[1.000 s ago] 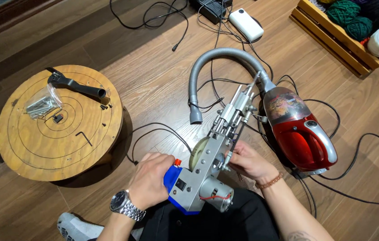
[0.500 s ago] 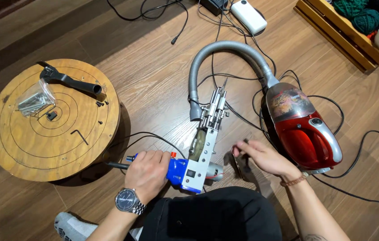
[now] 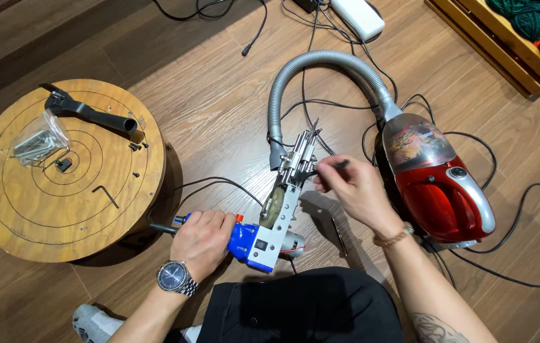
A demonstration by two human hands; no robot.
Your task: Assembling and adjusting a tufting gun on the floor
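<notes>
Head view: left hand (image 3: 201, 239) clamped on blue plastic handle of metal tufting gun (image 3: 279, 213); right hand (image 3: 354, 190) now pinching thin dark tool (image 3: 327, 169) at gun's tip, previously flat on floor beside gun.

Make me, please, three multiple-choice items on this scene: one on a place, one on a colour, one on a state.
1. Where does the black handle lie?
A. on the round wooden board
B. in the crate
C. on the vacuum

2. What colour is the vacuum body?
A. green
B. red
C. yellow

3. What is the left hand doing?
A. resting flat on the floor
B. gripping the blue grip of the tufting gun
C. lifting the hose

Key:
1 A, the handle rests on the round wooden board, near its top edge.
2 B, the body is red, with a grey hose.
3 B, the fingers wrap the blue grip of the tufting gun, while the right hand holds a thin dark tool at the gun's front.
</notes>
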